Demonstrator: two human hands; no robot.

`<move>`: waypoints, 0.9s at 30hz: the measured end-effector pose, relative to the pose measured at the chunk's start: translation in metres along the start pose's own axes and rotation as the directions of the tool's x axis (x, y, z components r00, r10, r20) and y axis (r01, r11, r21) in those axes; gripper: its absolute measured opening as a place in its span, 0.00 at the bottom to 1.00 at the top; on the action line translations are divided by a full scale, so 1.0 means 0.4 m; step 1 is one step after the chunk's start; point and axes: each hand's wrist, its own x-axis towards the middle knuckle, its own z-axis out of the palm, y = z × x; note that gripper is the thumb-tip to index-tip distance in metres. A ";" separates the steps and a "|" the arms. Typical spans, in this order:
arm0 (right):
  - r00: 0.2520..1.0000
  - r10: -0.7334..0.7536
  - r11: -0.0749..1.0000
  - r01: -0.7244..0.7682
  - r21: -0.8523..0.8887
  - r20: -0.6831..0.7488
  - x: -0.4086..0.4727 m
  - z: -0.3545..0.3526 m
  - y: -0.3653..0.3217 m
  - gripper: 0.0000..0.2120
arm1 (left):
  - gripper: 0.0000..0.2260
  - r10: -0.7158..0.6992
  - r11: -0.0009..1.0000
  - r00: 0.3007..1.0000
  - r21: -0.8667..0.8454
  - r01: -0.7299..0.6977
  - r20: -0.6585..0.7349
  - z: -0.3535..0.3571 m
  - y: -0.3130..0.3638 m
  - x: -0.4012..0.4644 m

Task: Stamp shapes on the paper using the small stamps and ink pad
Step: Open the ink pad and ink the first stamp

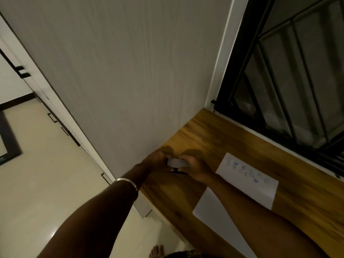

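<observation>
Pale floor tiles (pixel 37 164) and a grey wall panel (pixel 121 71) fill the left of the head view, and a wooden desktop (pixel 214 138) runs from the wall's foot to a barred window (pixel 288 71) on the right; at the desk's left end, close to the wall, the left hand (pixel 154 162), a thin bracelet (pixel 128 183) on its wrist, curls round one end of a small pale box (pixel 176 162); the right hand (pixel 197 168) grips the other end, so both are closed on it together; a dark flat piece (pixel 178 172) shows just beneath, and I judge this to be the ink pad with its lid coming off, though blur leaves that uncertain; no stamps can be made out; further right the paper (pixel 260 185) lies flat, faint blue stamped shapes (pixel 245 172) already on its far half, the right forearm crossing its near part; the risks, as I judge them, are a lid that gives suddenly and sends the pad toward the desk edge nearby, inked fingers marking the sheet, or the forearm dragging and smudging prints that may be wet.
</observation>
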 end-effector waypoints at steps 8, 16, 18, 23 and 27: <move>0.994 0.086 0.992 -0.078 0.097 -0.073 -0.007 -0.020 0.000 0.15 | 0.18 -0.050 0.993 0.999 -0.108 0.050 0.004 -0.005 0.001 0.000; 0.972 0.137 0.985 -0.114 0.126 -0.191 -0.008 -0.032 0.010 0.19 | 0.14 -0.105 0.974 0.990 -0.212 0.083 -0.095 -0.006 0.000 0.010; 0.961 0.164 0.982 -0.139 0.128 -0.221 -0.002 -0.030 0.016 0.10 | 0.13 -0.109 0.965 0.987 -0.250 0.075 -0.122 -0.005 0.001 0.014; 0.934 0.205 0.977 -0.178 0.119 -0.292 0.015 -0.024 0.022 0.08 | 0.12 -0.142 0.944 0.974 -0.321 0.080 -0.176 0.002 -0.002 0.028; 0.920 0.237 0.968 -0.197 0.154 -0.313 0.026 -0.025 0.024 0.10 | 0.10 -0.229 0.856 0.954 -0.506 0.103 -0.192 0.013 0.001 0.033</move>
